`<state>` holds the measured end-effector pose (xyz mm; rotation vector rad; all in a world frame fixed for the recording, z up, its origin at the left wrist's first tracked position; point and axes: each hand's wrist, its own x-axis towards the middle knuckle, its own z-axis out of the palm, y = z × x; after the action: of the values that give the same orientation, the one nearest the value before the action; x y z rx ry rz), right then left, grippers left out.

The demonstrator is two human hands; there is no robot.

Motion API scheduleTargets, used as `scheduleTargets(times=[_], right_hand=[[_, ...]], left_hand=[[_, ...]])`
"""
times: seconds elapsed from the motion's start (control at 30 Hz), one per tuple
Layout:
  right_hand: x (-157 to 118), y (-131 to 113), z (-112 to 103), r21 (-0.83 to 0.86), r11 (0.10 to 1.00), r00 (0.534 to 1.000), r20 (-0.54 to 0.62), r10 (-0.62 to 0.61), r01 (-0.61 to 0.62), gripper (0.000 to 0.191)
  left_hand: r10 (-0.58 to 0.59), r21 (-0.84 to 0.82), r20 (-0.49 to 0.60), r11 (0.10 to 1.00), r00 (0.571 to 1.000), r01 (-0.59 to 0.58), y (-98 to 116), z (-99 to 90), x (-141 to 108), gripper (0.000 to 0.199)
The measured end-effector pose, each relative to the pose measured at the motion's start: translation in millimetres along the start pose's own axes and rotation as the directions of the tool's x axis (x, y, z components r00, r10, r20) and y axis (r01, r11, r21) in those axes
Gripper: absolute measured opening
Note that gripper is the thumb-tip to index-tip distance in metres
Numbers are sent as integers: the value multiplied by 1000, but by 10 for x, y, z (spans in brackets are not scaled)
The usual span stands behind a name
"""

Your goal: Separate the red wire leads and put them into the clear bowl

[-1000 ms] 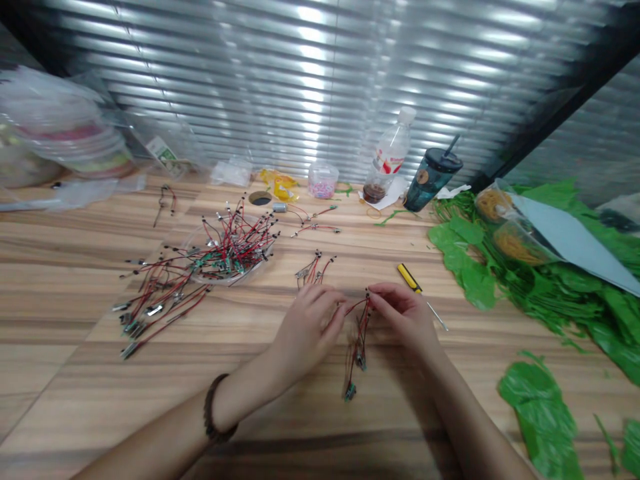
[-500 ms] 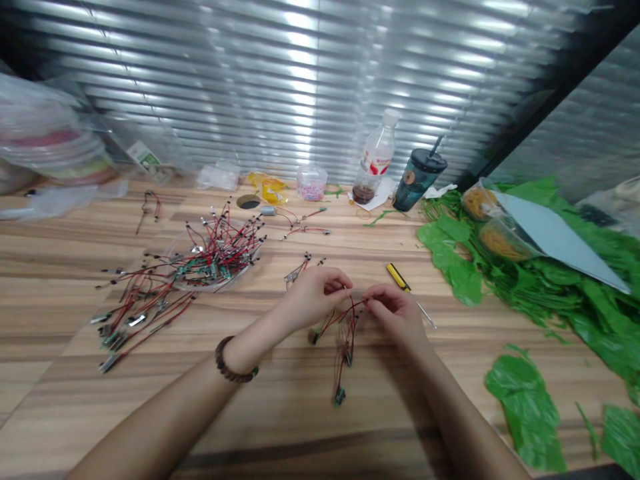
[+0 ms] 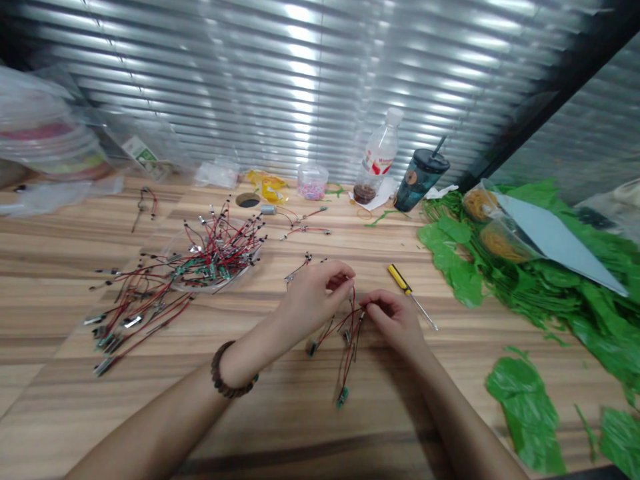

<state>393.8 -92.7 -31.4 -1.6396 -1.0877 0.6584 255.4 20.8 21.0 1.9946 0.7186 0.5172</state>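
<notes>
My right hand (image 3: 395, 320) pinches a bunch of red and black wires (image 3: 349, 340) at its top, and the leads hang to the table. Small green circuit boards (image 3: 342, 398) sit on their lower ends. My left hand (image 3: 315, 297) is just beside the bunch, its curled fingers close to the wire tops, and I cannot tell whether they hold a wire. A small group of wired parts (image 3: 297, 270) lies just beyond it. Further left, a round plastic dish (image 3: 210, 288) holds a tangle of similar wires, and more harnesses (image 3: 137, 317) spill onto the wooden table (image 3: 260, 427).
A yellow-handled screwdriver (image 3: 400, 280) lies right of my hands. Green leaf-shaped sheets (image 3: 525, 413) cover the right side. At the back stand a plastic bottle (image 3: 377, 163), a dark tumbler (image 3: 420, 180) and a small bead tub (image 3: 313, 181), before metallic blinds.
My left hand has lifted slightly and drawn back from the bunch. One lead now trails left across the table, and the bunch hangs more spread out from my right hand.
</notes>
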Motion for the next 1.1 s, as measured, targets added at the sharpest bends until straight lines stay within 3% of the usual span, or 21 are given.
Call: scheduleTargets(times=[0.27, 0.67, 0.77, 0.93, 1.1], right_hand=[[6, 1, -2, 25, 1000, 999, -37, -9, 10, 15], [23, 61, -6, 183, 982, 983, -169, 72, -40, 10], [24, 88, 4, 275, 958, 981, -147, 126, -82, 9], [20, 80, 43, 474, 865, 971, -77, 226, -163, 6], [9, -4, 66, 597, 766, 958, 21, 285, -241, 13]], left_hand=[[45, 43, -54, 998, 998, -42, -26, -8, 0, 20], [-100, -165, 38, 981, 994, 105, -52, -35, 20, 22], [-172, -323, 90, 927, 981, 192, -35, -39, 34, 21], [-349, -552, 130, 752, 928, 360, 59, -34, 55, 15], [-440, -664, 143, 621, 887, 416, 74, 14, 77, 16]])
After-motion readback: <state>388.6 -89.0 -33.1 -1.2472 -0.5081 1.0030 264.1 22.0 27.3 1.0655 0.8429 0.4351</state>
